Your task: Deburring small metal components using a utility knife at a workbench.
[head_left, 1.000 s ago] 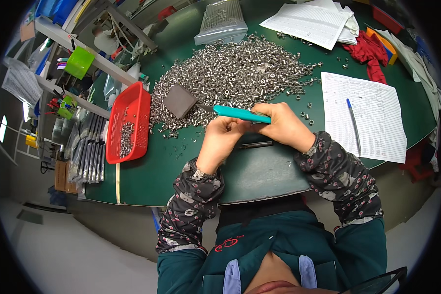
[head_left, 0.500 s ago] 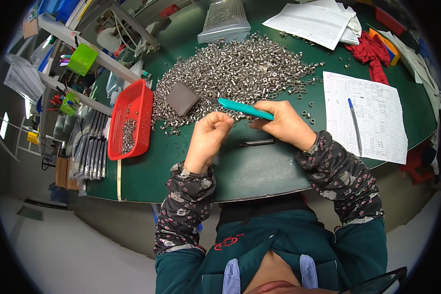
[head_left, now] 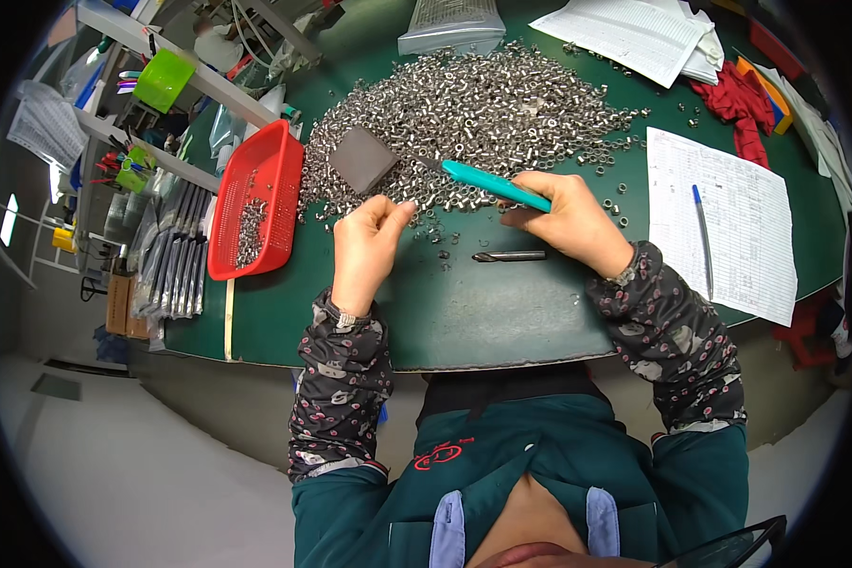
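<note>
Green, smooth-topped table [head_left: 501,317]; fluted cylindrical steel bit [head_left: 509,256] lies flat on it, near the right hand [head_left: 570,220]. Left hand [head_left: 361,248]: thumb and index tips together, can't tell if they pinch anything. Right-hand fingers clamp the slim teal-handled knife [head_left: 497,186], blade just beside the dark grey, square, flat-faced block [head_left: 363,160]. Beyond: heap of small shiny metal rings [head_left: 464,104]. Vs a second ago: hands were close together, now well apart; bit fully exposed.
</note>
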The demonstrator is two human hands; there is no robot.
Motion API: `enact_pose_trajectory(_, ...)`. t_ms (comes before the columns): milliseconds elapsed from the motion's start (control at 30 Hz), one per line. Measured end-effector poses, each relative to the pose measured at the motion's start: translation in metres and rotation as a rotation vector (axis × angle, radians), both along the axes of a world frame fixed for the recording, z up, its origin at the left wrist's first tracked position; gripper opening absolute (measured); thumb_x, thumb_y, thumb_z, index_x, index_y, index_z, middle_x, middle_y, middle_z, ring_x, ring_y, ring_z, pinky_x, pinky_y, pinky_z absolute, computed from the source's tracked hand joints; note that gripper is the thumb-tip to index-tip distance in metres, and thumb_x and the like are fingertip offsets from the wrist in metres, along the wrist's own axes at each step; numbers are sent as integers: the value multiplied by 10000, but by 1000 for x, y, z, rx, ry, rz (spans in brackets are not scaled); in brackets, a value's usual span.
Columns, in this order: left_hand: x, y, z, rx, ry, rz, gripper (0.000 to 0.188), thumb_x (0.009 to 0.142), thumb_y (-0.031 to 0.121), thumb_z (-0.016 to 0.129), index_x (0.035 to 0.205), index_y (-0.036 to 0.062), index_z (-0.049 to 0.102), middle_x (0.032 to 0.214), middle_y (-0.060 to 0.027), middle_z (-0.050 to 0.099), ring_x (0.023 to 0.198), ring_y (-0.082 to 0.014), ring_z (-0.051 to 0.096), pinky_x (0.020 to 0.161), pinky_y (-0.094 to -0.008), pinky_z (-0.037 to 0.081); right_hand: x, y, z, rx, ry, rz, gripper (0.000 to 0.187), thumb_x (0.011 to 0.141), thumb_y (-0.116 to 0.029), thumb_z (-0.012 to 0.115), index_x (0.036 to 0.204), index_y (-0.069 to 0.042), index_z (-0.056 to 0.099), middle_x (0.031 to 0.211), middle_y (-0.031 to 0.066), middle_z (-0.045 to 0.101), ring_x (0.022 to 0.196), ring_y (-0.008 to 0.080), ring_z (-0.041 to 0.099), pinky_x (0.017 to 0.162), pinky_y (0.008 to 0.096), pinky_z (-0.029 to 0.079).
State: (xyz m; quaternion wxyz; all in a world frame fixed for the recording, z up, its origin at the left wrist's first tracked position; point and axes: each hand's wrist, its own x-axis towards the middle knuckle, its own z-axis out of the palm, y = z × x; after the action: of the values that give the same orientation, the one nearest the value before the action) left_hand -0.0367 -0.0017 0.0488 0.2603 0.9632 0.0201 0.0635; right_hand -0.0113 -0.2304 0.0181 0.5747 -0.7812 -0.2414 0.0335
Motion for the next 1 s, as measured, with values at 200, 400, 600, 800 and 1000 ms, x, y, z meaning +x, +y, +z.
enact_pose_trajectory(200,-7,-43,9,-1001,236,-162,166,851,113,515,997,44,554,552,108,383,431,16,285,377,-150,190,-6,0,0,171,34,6,164,711,32,623,869,16,582,793,37,601,751,68,530,681,230,441)
enact_pose_trajectory(400,5,-53,-12,-1409,625,-323,187,880,293,479,838,113,502,545,70,309,411,-20,218,343,-158,156,-10,3,3,283,9,27,210,723,-7,626,932,-15,602,799,48,623,735,65,538,668,235,442)
enact_pose_trajectory(600,11,-49,-26,-1497,695,-388,149,870,217,510,769,113,477,529,84,319,397,-4,235,338,-148,174,-8,3,0,202,-37,20,228,716,-4,629,942,-20,598,787,72,628,730,74,563,656,240,454)
enact_pose_trajectory(800,16,-40,-27,-1576,639,-300,89,862,158,507,840,72,509,600,33,433,402,-8,267,338,-140,187,-6,5,2,146,-69,-84,268,699,7,629,962,-25,588,810,96,632,739,118,596,651,261,461)
enact_pose_trajectory(1000,26,-7,-33,-1810,414,-272,101,850,78,477,941,52,512,763,-44,534,454,-23,336,345,-137,237,-1,-4,-3,-27,-132,-180,218,683,-81,632,898,-61,599,723,130,604,662,245,609,594,297,452)
